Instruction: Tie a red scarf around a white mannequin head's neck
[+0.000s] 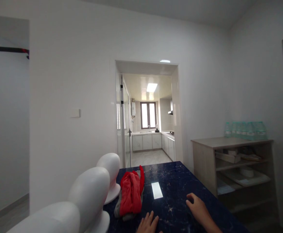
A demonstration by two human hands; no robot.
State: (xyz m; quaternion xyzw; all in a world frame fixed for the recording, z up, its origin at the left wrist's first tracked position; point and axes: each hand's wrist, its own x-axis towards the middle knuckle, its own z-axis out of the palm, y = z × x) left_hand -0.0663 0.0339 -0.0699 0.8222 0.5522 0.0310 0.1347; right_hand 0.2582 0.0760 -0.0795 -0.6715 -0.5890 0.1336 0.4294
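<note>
The left hand (148,223), fingers spread, is near the bundled red cloth (131,195) on a dark blue table (176,176); the right hand (197,205) curves loosely above the tabletop, empty. Bottles (244,130) stand on a cabinet (204,161)

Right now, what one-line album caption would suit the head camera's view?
Left hand and right hand at a marbled navy table, with red and gray clothing and white egg-shaped forms nearby.
</note>
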